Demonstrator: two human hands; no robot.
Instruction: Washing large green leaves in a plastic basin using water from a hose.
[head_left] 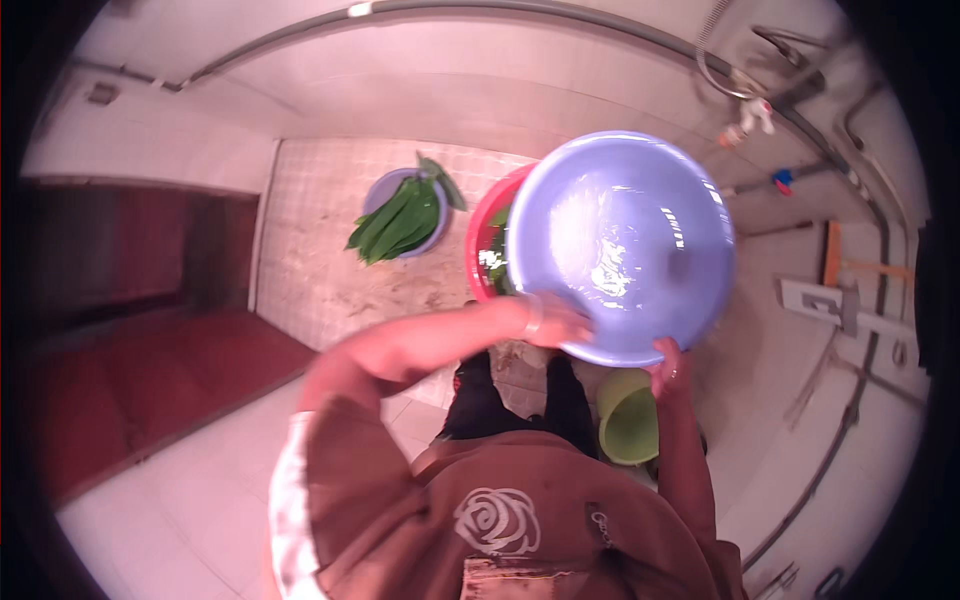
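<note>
A big lavender-blue plastic basin [625, 230] is held up in front of me, its shiny, wet-looking inside facing me. My right hand [670, 368] grips the near rim, with the thumb over the edge. Farther left along the same rim, my left hand [557, 320] is closed on the edge, its fingers slightly blurred. Partly behind the raised basin stands a red basin [478, 245] with green leaves [496, 260] and what looks like water in it. Most of that red basin is hidden.
Left of the red basin, a smaller bluish tub [435, 238] holds long green leaves [400, 222]. A lime-green bucket [628, 420] stands by my legs. Pipes [790, 115] and a white-headed tool [812, 300] line the right wall. A dark red ledge [180, 380] is at left.
</note>
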